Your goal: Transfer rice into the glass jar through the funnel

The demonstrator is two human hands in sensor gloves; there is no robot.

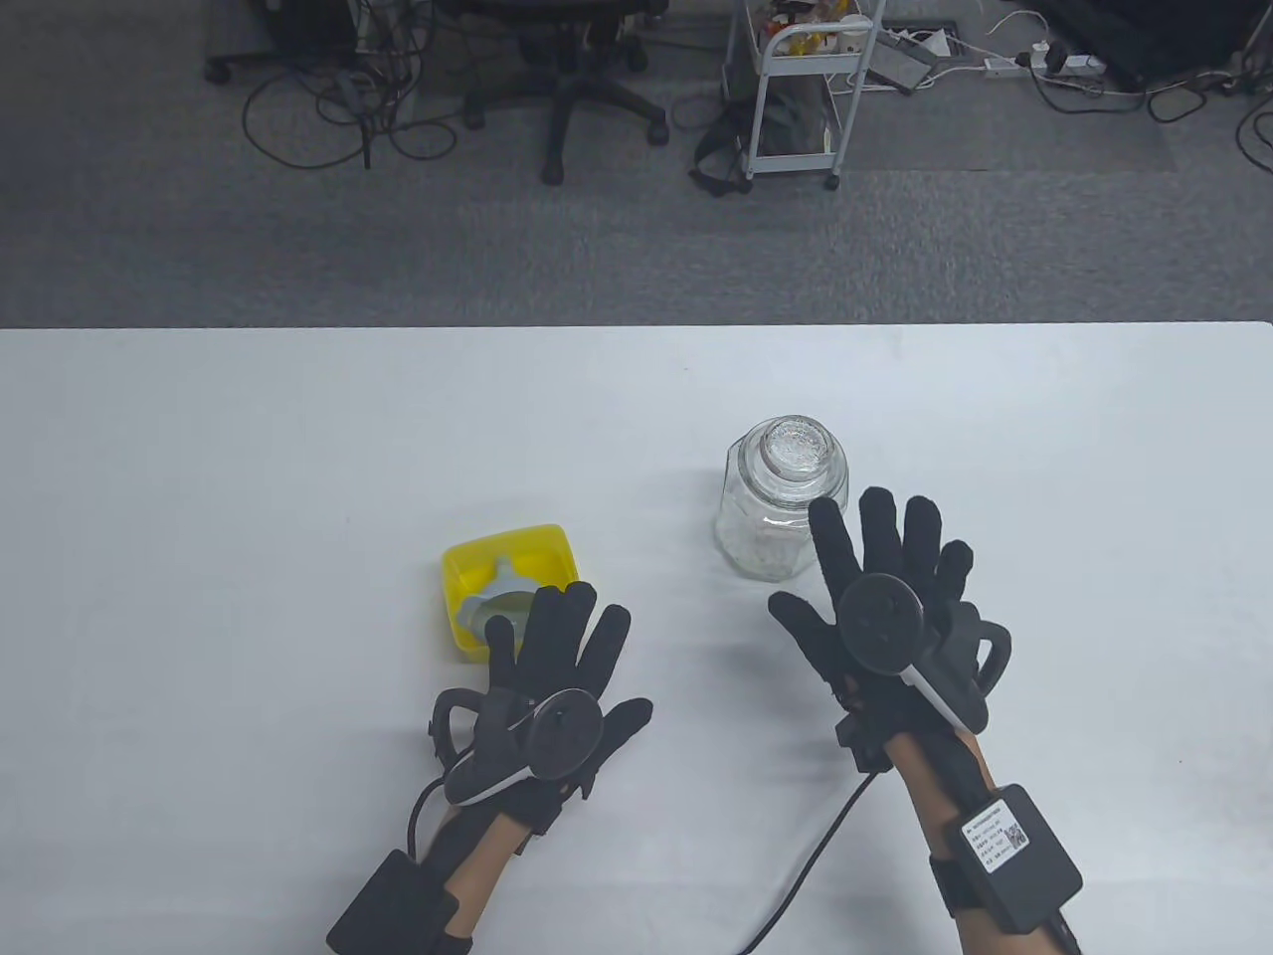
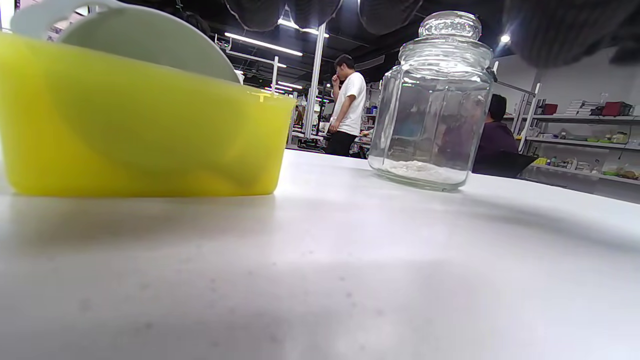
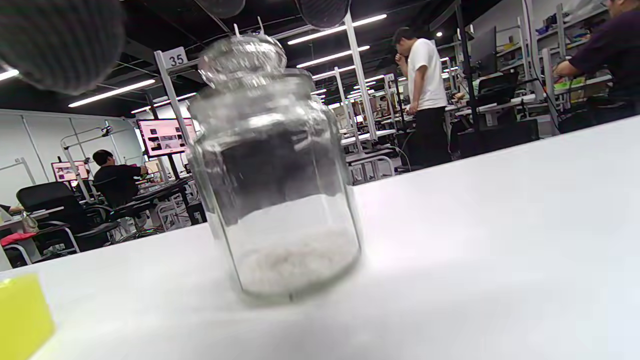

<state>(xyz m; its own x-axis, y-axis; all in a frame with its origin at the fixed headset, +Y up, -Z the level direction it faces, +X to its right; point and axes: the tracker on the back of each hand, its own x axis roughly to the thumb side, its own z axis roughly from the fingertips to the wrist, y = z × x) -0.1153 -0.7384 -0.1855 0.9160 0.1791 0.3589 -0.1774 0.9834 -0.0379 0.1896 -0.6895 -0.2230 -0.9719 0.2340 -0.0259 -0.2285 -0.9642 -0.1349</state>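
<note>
On the white worktop point(image 1: 249, 477) the lidded glass jar point(image 1: 781, 497) stood just ahead of the right hand point(image 1: 880, 607); the funnel point(image 1: 497, 597) lay in a yellow tub point(image 1: 507, 557) by the left hand point(image 1: 557, 676). Both hands were spread wide, holding nothing, probably poised to start.

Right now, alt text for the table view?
Two gloved hands, fingers spread, hover over a white table: the left hand beside a yellow tub holding a pale funnel, the right hand just short of a lidded glass jar with a little rice at the bottom.
</note>
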